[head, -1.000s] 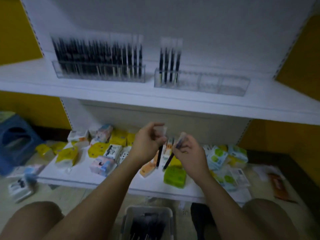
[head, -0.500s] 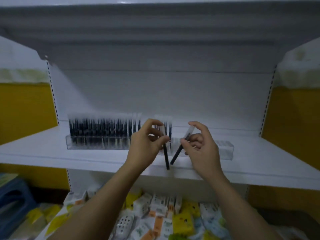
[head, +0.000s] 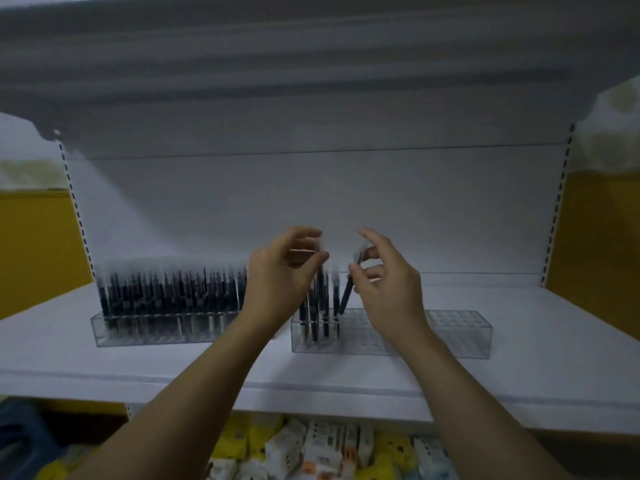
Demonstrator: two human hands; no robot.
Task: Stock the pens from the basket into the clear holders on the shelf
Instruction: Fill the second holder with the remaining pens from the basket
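These pens look light, stiff and slick, so I'd pinch each one high, near the clear cap, leaving the tip free to find a slot. The left hand [head: 280, 282] has a narrow grip on an upright pen [head: 320, 284] above the part-filled clear holder [head: 457, 336]. The right hand [head: 389, 292] pinches a slanted pen [head: 347, 294], its tip at the holder's top. Half a second ago both pens hung lower, in front of the shelf [head: 225, 372] edge

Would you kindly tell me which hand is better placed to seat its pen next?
Probably right. The right hand pinches a tilted pen whose tip is at the top of the holder, beside free slots; the left hand holds its upright pen among standing pens.
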